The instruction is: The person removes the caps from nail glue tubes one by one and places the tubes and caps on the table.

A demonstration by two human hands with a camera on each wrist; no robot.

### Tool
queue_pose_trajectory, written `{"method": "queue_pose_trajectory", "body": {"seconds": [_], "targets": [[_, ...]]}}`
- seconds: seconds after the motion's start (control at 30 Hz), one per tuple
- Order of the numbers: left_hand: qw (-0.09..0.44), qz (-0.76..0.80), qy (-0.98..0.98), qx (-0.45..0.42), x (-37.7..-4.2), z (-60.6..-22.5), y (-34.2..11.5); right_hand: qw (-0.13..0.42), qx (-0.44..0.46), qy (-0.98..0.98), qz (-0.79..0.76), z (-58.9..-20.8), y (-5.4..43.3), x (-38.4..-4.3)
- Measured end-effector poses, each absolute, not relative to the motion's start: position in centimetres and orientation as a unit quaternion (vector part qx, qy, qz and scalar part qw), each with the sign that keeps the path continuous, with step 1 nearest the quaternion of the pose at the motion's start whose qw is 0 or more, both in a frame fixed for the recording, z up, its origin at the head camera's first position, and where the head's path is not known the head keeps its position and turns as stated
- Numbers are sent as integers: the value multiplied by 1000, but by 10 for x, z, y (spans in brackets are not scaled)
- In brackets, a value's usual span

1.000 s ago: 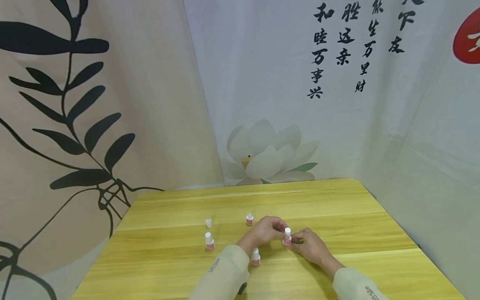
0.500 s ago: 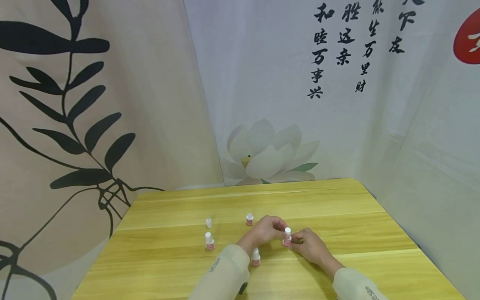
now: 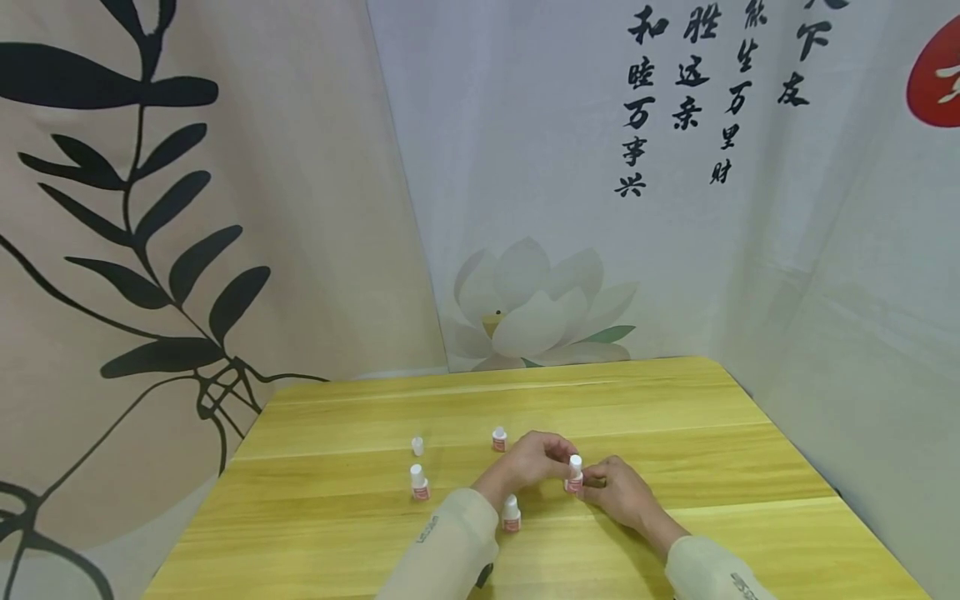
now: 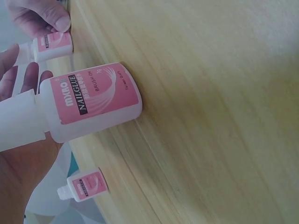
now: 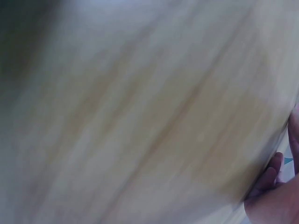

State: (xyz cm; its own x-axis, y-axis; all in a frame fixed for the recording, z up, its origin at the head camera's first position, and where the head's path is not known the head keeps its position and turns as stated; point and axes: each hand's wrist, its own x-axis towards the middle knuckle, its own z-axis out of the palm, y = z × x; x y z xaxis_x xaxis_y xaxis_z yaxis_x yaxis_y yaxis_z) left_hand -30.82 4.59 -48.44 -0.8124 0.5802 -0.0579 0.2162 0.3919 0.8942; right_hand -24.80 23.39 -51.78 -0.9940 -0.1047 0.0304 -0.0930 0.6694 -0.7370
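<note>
A small nail glue bottle (image 3: 574, 477), with a pink label and white cap, stands upright between both hands. My right hand (image 3: 621, 493) pinches its body from the right; in the left wrist view the right thumb (image 4: 62, 23) lies against the label. My left hand (image 3: 531, 460) is on the other side, its thumb and fingers at the white cap. Another nail glue bottle (image 4: 93, 101) looms large by the left hand in the left wrist view; it stands below the left wrist in the head view. The right wrist view shows mostly table and part of the right hand (image 5: 271, 196).
A capped bottle (image 3: 419, 483) stands to the left, with a small white cap-like piece (image 3: 417, 447) behind it. Farther back is a bottle (image 3: 499, 439) with a short white top. The wooden table (image 3: 337, 533) meets a curtain backdrop (image 3: 337, 208).
</note>
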Motion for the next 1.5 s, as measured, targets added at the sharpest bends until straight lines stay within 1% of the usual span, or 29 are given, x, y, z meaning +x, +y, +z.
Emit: {"method": "queue_pose_trajectory", "body": {"seconds": [0.5, 0.73, 1.23, 1.5], "targets": [[176, 506, 809, 241, -309, -485, 47, 5, -49, 918, -394, -518, 234, -247], [164, 518, 808, 227, -309, -482, 49, 4, -46, 919, -391, -518, 234, -247], [164, 543, 799, 198, -308, -476, 49, 1, -43, 923, -382, -517, 235, -247], [159, 552, 792, 206, -307, -469, 48, 1, -41, 923, -382, -517, 236, -248]]}}
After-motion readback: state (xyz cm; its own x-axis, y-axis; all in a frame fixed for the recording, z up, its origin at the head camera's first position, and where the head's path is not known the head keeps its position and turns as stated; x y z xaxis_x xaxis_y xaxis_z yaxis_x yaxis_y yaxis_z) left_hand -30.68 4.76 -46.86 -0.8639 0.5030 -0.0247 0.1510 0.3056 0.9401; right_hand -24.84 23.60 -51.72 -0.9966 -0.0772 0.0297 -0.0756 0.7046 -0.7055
